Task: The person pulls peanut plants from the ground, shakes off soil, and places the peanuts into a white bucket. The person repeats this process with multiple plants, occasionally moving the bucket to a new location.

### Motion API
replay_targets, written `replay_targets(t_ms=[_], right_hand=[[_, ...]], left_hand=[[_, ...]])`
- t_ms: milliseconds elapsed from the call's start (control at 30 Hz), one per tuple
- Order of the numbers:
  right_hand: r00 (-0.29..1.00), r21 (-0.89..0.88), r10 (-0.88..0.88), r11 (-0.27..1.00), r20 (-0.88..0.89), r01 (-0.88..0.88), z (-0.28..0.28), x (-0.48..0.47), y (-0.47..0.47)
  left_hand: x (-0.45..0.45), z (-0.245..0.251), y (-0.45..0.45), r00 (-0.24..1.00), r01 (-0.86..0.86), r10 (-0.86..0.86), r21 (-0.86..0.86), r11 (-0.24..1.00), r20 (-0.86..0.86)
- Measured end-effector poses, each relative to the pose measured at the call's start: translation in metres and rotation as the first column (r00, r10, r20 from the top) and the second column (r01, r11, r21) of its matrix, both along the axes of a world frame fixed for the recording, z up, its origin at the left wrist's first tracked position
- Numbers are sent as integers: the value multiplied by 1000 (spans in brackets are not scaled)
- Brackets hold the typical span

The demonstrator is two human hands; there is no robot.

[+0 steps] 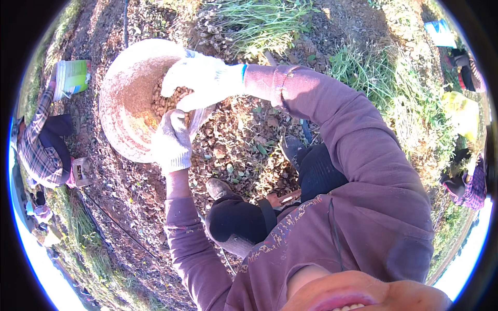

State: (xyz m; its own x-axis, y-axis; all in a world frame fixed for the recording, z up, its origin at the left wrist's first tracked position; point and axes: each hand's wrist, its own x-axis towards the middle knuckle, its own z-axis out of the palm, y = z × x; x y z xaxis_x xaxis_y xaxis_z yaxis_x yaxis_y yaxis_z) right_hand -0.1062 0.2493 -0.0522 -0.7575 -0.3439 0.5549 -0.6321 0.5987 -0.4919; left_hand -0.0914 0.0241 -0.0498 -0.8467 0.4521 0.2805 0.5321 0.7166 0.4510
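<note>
Both my hands wear pale knitted work gloves and are at the wide mouth of a dirt-stained, pale bucket (120, 89). Small brown lumps that look like peanuts in the shell (161, 102) lie inside it. From the right, my right hand (204, 79) reaches over the mouth, thumb and fingers apart, with nothing visible between them. My left hand (171, 142) is at the near rim, its thumb close to the right thumb. Its fingers are partly hidden, so I cannot tell what it grips.
Pulled green plants (256, 27) with peanut-like pods at their roots lie beyond the bucket. Leaf litter covers the soil around my shoes (220, 188). At left, a person in a plaid shirt (44, 155) is by a green-and-white bucket (72, 79). Other people and a yellow container (461, 114) are at right.
</note>
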Motion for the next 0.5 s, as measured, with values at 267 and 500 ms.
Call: replay_targets(t_ms=[267, 500], right_hand=[[526, 176, -839, 543, 137, 821, -86, -35, 155], [421, 631, -870, 482, 258, 608, -136, -40, 204]], left_hand=[[3, -8, -9, 990, 36, -20, -108, 993, 141], [3, 7, -1, 953, 27, 41, -218, 976, 301]])
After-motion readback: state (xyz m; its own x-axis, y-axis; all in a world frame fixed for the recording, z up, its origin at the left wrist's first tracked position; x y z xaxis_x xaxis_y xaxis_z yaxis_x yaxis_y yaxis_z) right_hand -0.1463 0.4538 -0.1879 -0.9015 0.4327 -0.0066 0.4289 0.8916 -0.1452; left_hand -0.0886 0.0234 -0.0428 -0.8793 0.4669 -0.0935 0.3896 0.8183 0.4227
